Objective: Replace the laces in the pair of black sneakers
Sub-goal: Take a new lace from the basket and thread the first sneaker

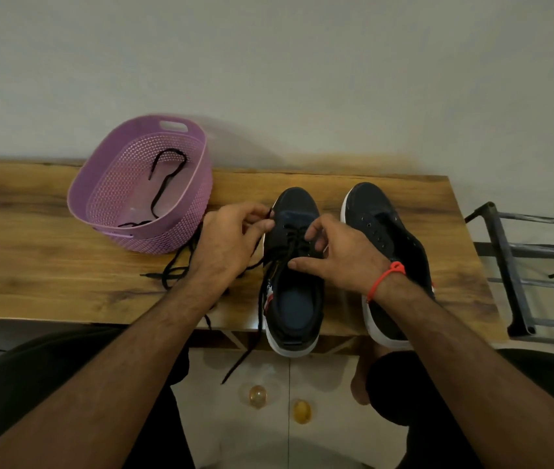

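Standing against a grey wall (302,62), the wooden table (49,258) bore two sneakers; left hand (231,242) pinched a lace (270,213), right hand (340,255) curled onto the left sneaker (294,299).

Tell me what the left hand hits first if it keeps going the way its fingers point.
The left hand points right, toward the laced sneaker. Its fingertips pinch a lace at that shoe's left edge, so it would likely meet the sneaker's upper first, though depth is unclear.

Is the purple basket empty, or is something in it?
Not empty. A black lace lies curled on the bottom of the basket, which stands upright on the table.
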Available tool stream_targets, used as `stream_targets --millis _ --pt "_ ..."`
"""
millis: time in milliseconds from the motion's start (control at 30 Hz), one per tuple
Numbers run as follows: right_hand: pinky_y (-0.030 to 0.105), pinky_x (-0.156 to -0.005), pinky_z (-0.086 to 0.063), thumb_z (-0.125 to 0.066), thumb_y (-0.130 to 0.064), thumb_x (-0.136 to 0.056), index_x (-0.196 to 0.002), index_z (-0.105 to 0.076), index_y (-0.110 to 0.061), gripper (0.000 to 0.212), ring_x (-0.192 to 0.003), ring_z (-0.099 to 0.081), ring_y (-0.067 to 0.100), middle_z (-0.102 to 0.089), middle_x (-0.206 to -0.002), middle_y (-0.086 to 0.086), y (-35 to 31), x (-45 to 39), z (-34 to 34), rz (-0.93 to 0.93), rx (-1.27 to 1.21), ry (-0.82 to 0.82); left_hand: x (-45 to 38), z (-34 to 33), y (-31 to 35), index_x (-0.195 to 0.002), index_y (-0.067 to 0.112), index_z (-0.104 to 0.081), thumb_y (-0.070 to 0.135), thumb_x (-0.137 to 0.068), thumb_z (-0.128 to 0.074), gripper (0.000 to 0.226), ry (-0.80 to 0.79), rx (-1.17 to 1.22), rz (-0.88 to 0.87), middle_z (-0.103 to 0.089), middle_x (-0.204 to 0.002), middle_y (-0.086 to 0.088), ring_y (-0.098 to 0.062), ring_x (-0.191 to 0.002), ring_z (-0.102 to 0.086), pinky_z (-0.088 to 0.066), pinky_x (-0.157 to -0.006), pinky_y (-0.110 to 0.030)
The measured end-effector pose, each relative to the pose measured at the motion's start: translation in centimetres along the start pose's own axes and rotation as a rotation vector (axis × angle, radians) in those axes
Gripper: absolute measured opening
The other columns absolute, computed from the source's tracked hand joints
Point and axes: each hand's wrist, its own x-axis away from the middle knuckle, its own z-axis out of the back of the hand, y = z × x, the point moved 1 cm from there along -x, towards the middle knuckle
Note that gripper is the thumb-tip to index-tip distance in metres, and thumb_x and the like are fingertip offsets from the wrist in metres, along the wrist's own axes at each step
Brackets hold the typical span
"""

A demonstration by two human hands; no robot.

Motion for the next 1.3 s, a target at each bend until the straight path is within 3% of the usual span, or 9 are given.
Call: stream_targets --millis 133,267,433,633,767,933,1300 --pt "0.013 -0.058 -0.039 -0.077 -0.046 -0.081 -0.088 -0.061 -0.022 0.030 -0.077 -0.056 0.002 -0.062 -0.084 -0.010 -0.1 0.2 0.4 -0.040 0.009 0.051 0.6 0.2 1.7 -0.102 0.030 -0.073 0.029 -0.088 -0.077 0.015 0.059 0.140 -0.106 -0.071 -0.085 0.021 0.007 -0.084 -0.066 -0.051 -0.074 -0.010" --pt "0.012 -0.057 -0.040 -0.075 -0.040 -0.085 -0.079 -0.068 -0.021 0.021 -0.075 -0.060 0.002 -0.066 -0.079 -0.010 0.2 0.5 0.7 -0.102 -0.083 0.067 1.3 -1.0 1.5 -0.099 0.030 -0.076 0.031 -0.088 -0.075 0.011 -0.078 0.031 -0.161 -0.068 -0.092 0.019 0.000 -0.083 -0.059 -0.052 -0.077 -0.023" --pt "0.032 -0.079 -0.058 -0.070 -0.031 -0.091 -0.082 -0.075 -0.016 0.017 -0.084 -0.067 0.010 -0.072 -0.085 -0.002 0.9 0.3 1.0 -0.148 -0.219 0.011 1.7 -2.3 0.9 -0.093 0.035 -0.076 0.041 -0.085 -0.074 0.010 -0.121 -0.155 -0.183 -0.049 -0.121 0.014 -0.011 -0.118 -0.042 -0.038 -0.100 -0.035" --pt "0.035 -0.085 -0.057 -0.066 -0.026 -0.095 -0.089 -0.075 -0.013 0.016 -0.095 -0.069 0.019 -0.074 -0.094 0.005 1.2 0.3 1.3 -0.187 -0.312 -0.034 2.2 -2.5 1.3 -0.094 0.039 -0.075 0.045 -0.085 -0.072 0.011 -0.139 -0.239 -0.182 -0.041 -0.140 0.011 -0.012 -0.119 -0.035 -0.036 -0.101 -0.039" --pt "0.035 -0.083 -0.057 -0.066 -0.026 -0.095 -0.089 -0.075 -0.014 0.016 -0.095 -0.069 0.021 -0.074 -0.094 0.005 1.2 0.2 1.2 -0.196 -0.327 -0.033 2.3 -2.4 1.8 -0.099 0.038 -0.074 0.047 -0.086 -0.071 0.015 -0.142 -0.320 -0.196 -0.040 -0.142 0.010 -0.015 -0.123 -0.035 -0.033 -0.102 -0.039" --pt "0.028 -0.082 -0.054 -0.066 -0.026 -0.095 -0.088 -0.074 -0.014 0.016 -0.091 -0.067 0.011 -0.073 -0.090 -0.001 1.2 0.2 1.2 -0.179 -0.324 -0.032 2.6 -2.5 2.1 -0.104 0.039 -0.073 0.052 -0.088 -0.067 0.021 -0.119 -0.421 -0.191 -0.040 -0.139 0.011 -0.016 -0.126 -0.033 -0.030 -0.104 -0.039" --pt "0.027 -0.081 -0.053 -0.066 -0.027 -0.094 -0.088 -0.073 -0.016 0.015 -0.090 -0.067 0.008 -0.073 -0.090 -0.003 1.2 0.2 1.4 -0.159 -0.306 -0.031 3.0 -3.1 2.0 -0.105 0.039 -0.068 0.055 -0.090 -0.061 0.023 -0.078 -0.489 -0.196 -0.043 -0.128 0.013 -0.014 -0.120 -0.036 -0.034 -0.099 -0.038"
